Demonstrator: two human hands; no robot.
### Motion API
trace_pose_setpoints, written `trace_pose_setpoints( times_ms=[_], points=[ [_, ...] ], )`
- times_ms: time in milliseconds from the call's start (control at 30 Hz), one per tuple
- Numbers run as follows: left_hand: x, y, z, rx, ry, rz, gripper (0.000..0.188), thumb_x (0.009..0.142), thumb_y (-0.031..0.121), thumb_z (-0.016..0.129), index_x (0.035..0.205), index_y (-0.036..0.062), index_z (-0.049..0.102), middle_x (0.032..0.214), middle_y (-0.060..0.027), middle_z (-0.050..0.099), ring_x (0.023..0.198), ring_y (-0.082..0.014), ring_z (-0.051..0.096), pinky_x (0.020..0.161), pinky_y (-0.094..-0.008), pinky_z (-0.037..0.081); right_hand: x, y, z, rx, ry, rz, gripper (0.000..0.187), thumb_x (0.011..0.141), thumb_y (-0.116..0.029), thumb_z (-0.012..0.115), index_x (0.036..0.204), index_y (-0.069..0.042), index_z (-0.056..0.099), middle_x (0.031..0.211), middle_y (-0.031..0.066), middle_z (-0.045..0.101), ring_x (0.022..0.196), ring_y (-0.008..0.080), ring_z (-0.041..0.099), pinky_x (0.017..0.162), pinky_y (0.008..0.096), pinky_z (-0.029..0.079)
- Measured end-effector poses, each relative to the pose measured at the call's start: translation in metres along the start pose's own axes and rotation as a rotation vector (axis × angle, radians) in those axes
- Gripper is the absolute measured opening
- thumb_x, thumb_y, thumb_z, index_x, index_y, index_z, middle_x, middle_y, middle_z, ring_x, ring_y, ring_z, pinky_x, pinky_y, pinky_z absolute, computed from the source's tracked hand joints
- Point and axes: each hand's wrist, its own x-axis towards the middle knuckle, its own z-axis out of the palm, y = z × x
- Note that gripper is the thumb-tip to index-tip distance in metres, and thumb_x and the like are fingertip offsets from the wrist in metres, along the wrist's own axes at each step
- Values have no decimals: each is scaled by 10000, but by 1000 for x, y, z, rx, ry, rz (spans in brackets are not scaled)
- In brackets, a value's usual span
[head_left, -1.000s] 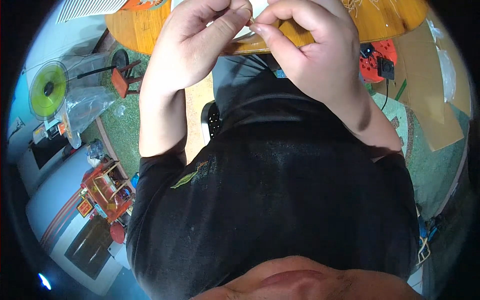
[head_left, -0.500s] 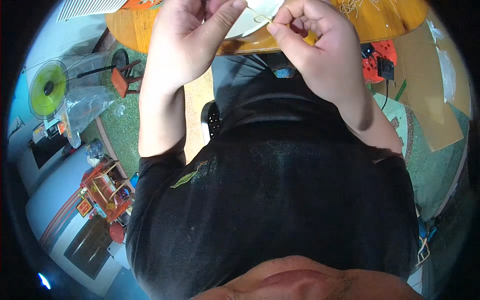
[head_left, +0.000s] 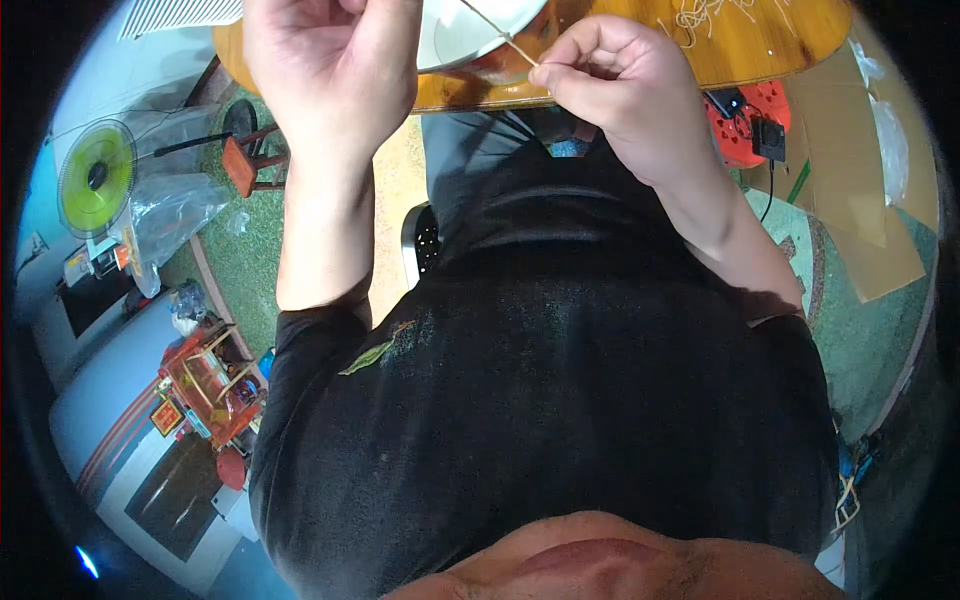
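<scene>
A thin tan string (head_left: 505, 36) runs straight and taut up and left from my right hand (head_left: 625, 85), whose thumb and forefinger pinch its lower end. The string's other end leaves the upper edge of the picture. My left hand (head_left: 330, 75) is raised at the top, its fingers curled and thumb pointing up; the fingertips are cut off, but the string leads toward them. Behind the string a white bowl (head_left: 440, 40) sits on the varnished wooden table (head_left: 590, 12), near its front edge.
Loose string pieces (head_left: 715, 12) lie on the table's right side. Below it at right are a red stool (head_left: 770, 100) with a black adapter, and flattened cardboard (head_left: 850, 190). A green fan (head_left: 97, 176) and plastic bags (head_left: 175, 215) stand left. A leaf (head_left: 368, 357) sticks to my black shirt.
My left hand has moved up and left, partly out of the picture. My right hand is slightly lower. The string, looped before, is now pulled straight.
</scene>
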Motion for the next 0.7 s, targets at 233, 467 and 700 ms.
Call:
trace_pose_setpoints(
  times_ms=[233,467,700],
  points=[
    [5,-15,4,189,17,43,233,992,-70,600,1210,0,556,1012,-5,578,849,-37,526,734,-170,423,2,-21,17,170,84,54,62,931,-30,684,889,5,653,728,-1,646,603,51,558,531,216,434],
    [8,-16,5,565,-71,63,244,969,-63,605,1192,27,564,838,29,465,703,-58,416,644,-205,366,-1,3,1,-310,-183,-341,161,982,-15,604,1050,-23,750,957,56,748,804,110,684,740,257,533],
    [9,-10,2,669,-106,64,237,936,-63,627,1153,27,594,798,-6,491,683,-89,479,637,-245,412,-2,-3,-3,-397,-87,-447,217,972,-39,632,1127,-61,781,992,99,772,883,199,744,828,313,592]
  ],
)
